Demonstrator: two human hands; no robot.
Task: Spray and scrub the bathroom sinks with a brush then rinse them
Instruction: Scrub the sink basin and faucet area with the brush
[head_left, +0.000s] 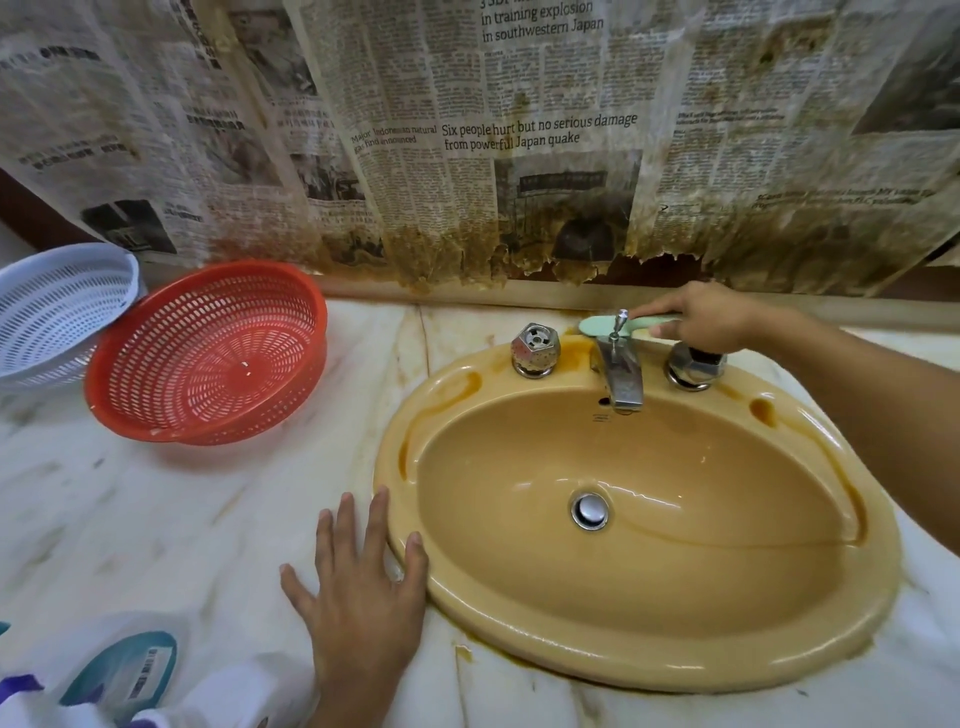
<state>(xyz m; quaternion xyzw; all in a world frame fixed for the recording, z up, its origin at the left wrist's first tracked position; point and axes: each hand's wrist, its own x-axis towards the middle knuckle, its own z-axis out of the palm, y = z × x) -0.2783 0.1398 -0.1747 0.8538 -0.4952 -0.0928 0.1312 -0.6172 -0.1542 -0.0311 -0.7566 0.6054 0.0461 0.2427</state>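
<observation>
A tan oval sink is set in a marble counter, with a chrome drain plug at its bottom. A chrome faucet stands at the back between a left knob and a right knob. My right hand grips a pale green brush, whose head lies behind the faucet at the sink's back rim. My left hand rests flat on the counter, fingers spread, touching the sink's left rim. Spray bottles sit blurred at the lower left.
A red plastic colander leans on the counter to the left, with a white colander behind it. Stained, torn newspaper covers the wall behind the sink. Bare marble counter stretches between the colanders and my left hand.
</observation>
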